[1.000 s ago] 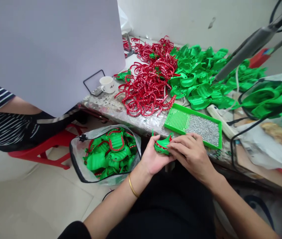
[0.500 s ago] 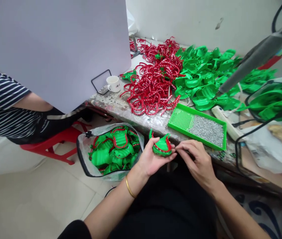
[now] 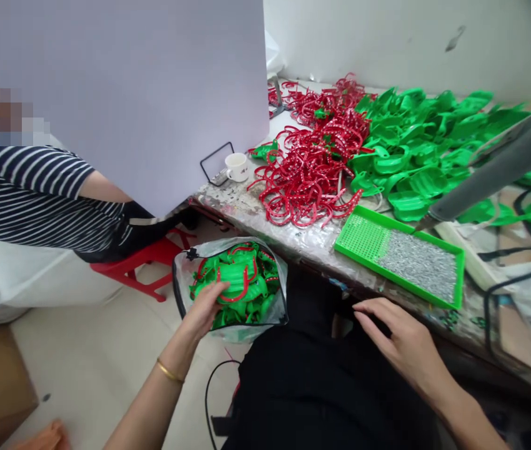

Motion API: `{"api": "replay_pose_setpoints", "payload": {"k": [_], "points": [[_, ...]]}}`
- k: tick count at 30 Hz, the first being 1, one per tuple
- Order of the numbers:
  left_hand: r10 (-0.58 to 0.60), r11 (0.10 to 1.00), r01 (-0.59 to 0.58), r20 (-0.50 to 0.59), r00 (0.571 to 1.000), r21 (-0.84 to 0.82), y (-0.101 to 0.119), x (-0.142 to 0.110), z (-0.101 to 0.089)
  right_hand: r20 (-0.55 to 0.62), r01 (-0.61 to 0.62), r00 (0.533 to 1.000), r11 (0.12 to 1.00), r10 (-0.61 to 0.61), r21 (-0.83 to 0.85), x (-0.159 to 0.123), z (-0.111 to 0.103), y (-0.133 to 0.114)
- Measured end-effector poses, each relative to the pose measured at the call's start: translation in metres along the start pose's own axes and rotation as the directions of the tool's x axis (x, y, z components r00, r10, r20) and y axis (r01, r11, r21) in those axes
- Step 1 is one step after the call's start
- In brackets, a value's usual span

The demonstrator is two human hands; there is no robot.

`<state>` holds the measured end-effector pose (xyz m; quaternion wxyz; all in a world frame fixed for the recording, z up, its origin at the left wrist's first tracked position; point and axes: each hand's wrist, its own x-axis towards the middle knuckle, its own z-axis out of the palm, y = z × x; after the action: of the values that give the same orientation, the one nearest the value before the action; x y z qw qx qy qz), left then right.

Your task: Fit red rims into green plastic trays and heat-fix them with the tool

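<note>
Head view: the left hand [image 3: 202, 307] is resting its spread fingers on green moulded pieces with red strips [image 3: 236, 282], apparently not gripping, inside a clear zip bag [image 3: 277, 290] beneath the fingertips. The right hand [image 3: 403, 331] is hanging half-open and empty, a green perforated tray [image 3: 401, 279] of grey granules [image 3: 420, 269] lying beyond its fingertips.

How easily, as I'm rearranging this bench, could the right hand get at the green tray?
Quite easily, it seems: the right hand is close to the bench's front edge, and the green plastic tray sits near that edge, with nothing visible between them.
</note>
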<state>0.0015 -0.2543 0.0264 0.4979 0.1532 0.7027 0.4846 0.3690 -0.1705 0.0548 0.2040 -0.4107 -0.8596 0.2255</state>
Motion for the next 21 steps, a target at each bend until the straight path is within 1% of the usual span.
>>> {"api": "replay_pose_setpoints", "payload": {"k": [4, 6, 8, 9, 10, 11, 12, 13, 14, 15, 16, 17, 18, 19, 20, 21], "points": [[0.066, 0.976, -0.036, -0.135, 0.989, 0.216, -0.004, 0.020, -0.032, 0.058, -0.012, 0.998, 1.000, 0.011, 0.006, 0.002, 0.002, 0.009], [0.120, 0.942, -0.038, -0.229, 0.966, 0.333, -0.004, 0.028, -0.041, 0.097, -0.033, 0.995, 0.999, 0.033, -0.003, 0.000, 0.004, 0.012], [0.221, 0.898, -0.060, -0.329, 0.918, 0.436, 0.000, 0.033, -0.042, 0.147, -0.062, 0.987, 0.998, 0.062, -0.004, -0.002, 0.003, 0.013], [0.299, 0.860, -0.089, -0.355, 0.886, 0.503, 0.005, 0.034, -0.038, 0.162, -0.079, 0.984, 0.997, 0.077, 0.006, -0.002, 0.001, 0.013], [0.389, 0.808, -0.134, -0.349, 0.852, 0.573, 0.011, 0.034, -0.030, 0.163, -0.095, 0.983, 0.995, 0.089, 0.026, -0.002, -0.001, 0.013], [0.483, 0.739, -0.198, -0.301, 0.822, 0.644, 0.020, 0.033, -0.020, 0.149, -0.104, 0.984, 0.993, 0.095, 0.054, 0.000, -0.004, 0.014], [0.554, 0.666, -0.276, -0.212, 0.805, 0.693, 0.032, 0.031, -0.005, 0.125, -0.105, 0.988, 0.991, 0.094, 0.084, 0.003, -0.008, 0.014], [0.601, 0.617, -0.373, -0.109, 0.792, 0.693, 0.045, 0.028, 0.012, 0.092, -0.100, 0.992, 0.989, 0.090, 0.110, 0.007, -0.012, 0.015], [0.615, 0.595, -0.480, 0.020, 0.788, 0.644, 0.059, 0.025, 0.033, 0.052, -0.091, 0.995, 0.987, 0.085, 0.129, 0.012, -0.018, 0.017], [0.617, 0.574, -0.569, 0.147, 0.773, 0.589, 0.075, 0.021, 0.055, 0.013, -0.080, 0.997, 0.987, 0.079, 0.139, 0.018, -0.023, 0.019], [0.630, 0.548, -0.655, 0.259, 0.732, 0.520, 0.091, 0.019, 0.080, -0.023, -0.072, 0.997, 0.987, 0.076, 0.141, 0.024, -0.029, 0.021], [0.640, 0.515, -0.730, 0.365, 0.676, 0.450, 0.107, 0.018, 0.105, -0.050, -0.071, 0.996, 0.988, 0.079, 0.136, 0.031, -0.035, 0.024], [0.655, 0.482, -0.792, 0.446, 0.609, 0.373, 0.122, 0.020, 0.132, -0.066, -0.073, 0.994, 0.989, 0.083, 0.132, 0.037, -0.040, 0.026], [0.679, 0.446, -0.842, 0.498, 0.540, 0.305, 0.136, 0.023, 0.158, -0.072, -0.077, 0.994, 0.989, 0.086, 0.128, 0.043, -0.044, 0.028], [0.681, 0.403, -0.876, 0.553, 0.480, 0.265, 0.148, 0.030, 0.185, -0.073, -0.078, 0.993, 0.989, 0.088, 0.124, 0.048, -0.047, 0.029], [0.683, 0.349, -0.900, 0.586, 0.436, 0.262, 0.160, 0.039, 0.211, -0.071, -0.078, 0.994, 0.990, 0.087, 0.121, 0.053, -0.049, 0.029]]}}
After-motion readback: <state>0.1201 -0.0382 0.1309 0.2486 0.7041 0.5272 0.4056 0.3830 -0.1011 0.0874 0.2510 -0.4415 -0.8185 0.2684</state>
